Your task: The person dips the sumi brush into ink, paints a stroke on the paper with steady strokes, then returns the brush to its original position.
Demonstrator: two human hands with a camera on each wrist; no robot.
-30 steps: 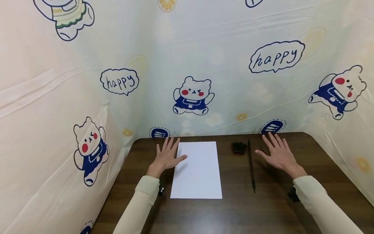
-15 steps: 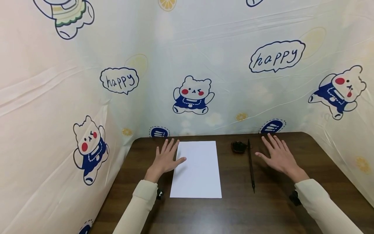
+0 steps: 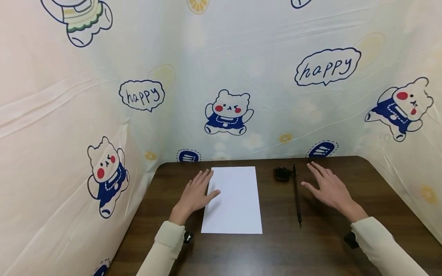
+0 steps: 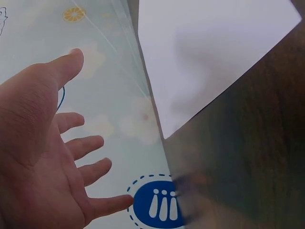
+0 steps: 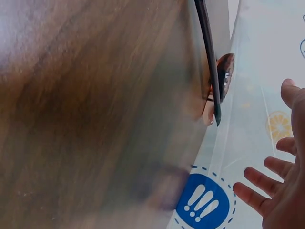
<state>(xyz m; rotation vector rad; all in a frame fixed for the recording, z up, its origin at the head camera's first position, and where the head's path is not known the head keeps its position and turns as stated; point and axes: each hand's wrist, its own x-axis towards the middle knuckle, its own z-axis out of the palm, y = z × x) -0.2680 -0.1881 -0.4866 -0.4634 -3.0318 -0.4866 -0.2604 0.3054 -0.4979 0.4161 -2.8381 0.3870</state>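
Observation:
My left hand [image 3: 195, 193] is held over the left edge of a blank white sheet of paper [image 3: 238, 203], its thumb above the sheet. In the left wrist view the fingers spread loosely, apart from the paper [image 4: 209, 52]. On the right, my right hand [image 3: 331, 189] hovers over the table with relaxed fingers and holds nothing. Left of its thumb lies a slim black stick with a pointed end [image 3: 297, 203], pen-like or brush-like. The stick's far end meets a small glossy dark object [image 3: 282, 174]; the right wrist view shows the stick [image 5: 208, 52] leaning against it.
A dark brown wooden table [image 3: 235, 257] with rounded far corners lies below. Pale printed cloth [image 3: 269, 115] hangs behind and at both sides, close to the table's edges. Each wrist wears a small black device, such as the one [image 3: 351, 240] by the right cuff.
Both hands have drawn back slightly toward the person. Their spread fingers have come closer together and relaxed. The paper, stick and dark object stay in place.

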